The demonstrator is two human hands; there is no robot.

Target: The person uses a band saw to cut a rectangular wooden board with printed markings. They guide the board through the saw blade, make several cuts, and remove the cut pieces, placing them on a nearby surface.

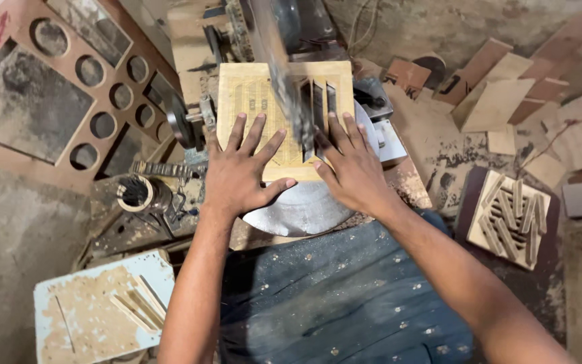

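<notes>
Seen from the head camera, the left hand (pixel 240 168) and right hand (pixel 348 165) lie flat, fingers spread, grasping nothing, pressing a pale wooden panel (pixel 254 94) onto a round metal plate (pixel 301 209). A blurred saw blade (pixel 284 74) cuts slots just beyond the fingertips, between the hands.

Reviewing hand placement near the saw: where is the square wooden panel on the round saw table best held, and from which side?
Best held flat on its uncut near half, from the person's side, as the left hand and right hand do: the wooden panel lies flat, and the blade and cut slots occupy its far right part.
</notes>
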